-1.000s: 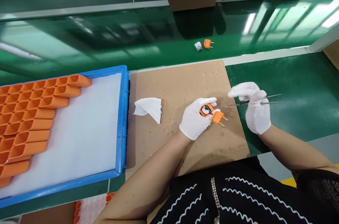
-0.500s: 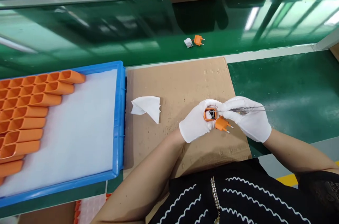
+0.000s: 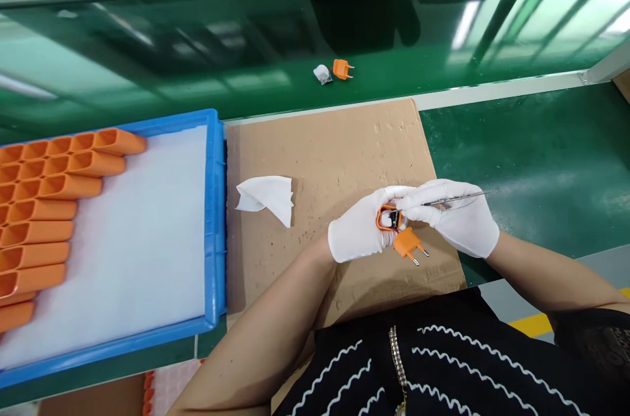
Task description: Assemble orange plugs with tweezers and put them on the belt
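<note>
Holding orange case (image 3: 379, 220) over right half of cardboard (image 3: 335, 153) in curled left hand (image 3: 359, 227), pinching tweezers (image 3: 459, 197) in nearly closed right hand (image 3: 455, 220). Expect light, stiff, perhaps slick plastic; likely fragile inside. Grip by side walls, not by plug (image 3: 407, 243).

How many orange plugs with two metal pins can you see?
2. One orange plug lies on the green surface beyond the cardboard. The other plug is beside the left hand, above the cardboard. More could be hidden elsewhere.

The plug (image 3: 406, 243) is orange, the black top (image 3: 443, 363) striped in wavy white.
</note>
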The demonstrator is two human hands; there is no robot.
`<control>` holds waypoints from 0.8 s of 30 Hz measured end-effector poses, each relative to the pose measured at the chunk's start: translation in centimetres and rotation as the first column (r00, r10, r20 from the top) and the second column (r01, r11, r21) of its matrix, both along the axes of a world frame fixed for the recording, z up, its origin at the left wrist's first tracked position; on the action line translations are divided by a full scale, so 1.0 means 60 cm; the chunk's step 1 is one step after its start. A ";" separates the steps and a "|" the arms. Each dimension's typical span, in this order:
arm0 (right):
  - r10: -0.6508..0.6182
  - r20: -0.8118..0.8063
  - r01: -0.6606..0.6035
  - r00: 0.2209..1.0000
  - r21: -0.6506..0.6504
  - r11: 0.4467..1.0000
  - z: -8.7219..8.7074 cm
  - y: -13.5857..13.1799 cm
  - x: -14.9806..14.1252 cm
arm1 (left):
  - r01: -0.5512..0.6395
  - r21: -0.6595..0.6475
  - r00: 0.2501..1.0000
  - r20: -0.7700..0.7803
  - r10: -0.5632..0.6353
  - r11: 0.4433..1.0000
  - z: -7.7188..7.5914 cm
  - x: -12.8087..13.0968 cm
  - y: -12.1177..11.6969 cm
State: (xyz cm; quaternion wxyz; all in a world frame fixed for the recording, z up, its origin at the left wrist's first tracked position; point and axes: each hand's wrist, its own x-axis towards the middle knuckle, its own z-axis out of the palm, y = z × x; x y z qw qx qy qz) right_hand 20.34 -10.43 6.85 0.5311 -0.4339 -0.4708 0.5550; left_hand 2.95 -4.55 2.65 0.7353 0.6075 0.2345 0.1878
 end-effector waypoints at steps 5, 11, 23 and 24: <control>0.077 -0.087 -0.060 0.993 0.178 0.982 -0.002 0.004 0.000 | 0.021 0.027 1.000 0.008 -0.022 0.999 0.005 0.000 0.002; 0.068 -0.018 -0.062 0.998 0.223 0.973 -0.003 0.005 0.003 | 0.056 0.074 0.998 0.019 -0.057 0.996 0.003 -0.002 0.002; -0.345 0.250 0.242 0.905 0.366 0.899 0.018 -0.005 0.010 | -0.247 0.155 0.968 0.007 0.249 0.956 -0.003 0.006 -0.027; -0.396 0.254 0.295 0.882 0.358 0.886 0.019 -0.004 0.012 | -0.279 0.178 0.960 0.026 0.279 0.944 -0.003 0.007 -0.028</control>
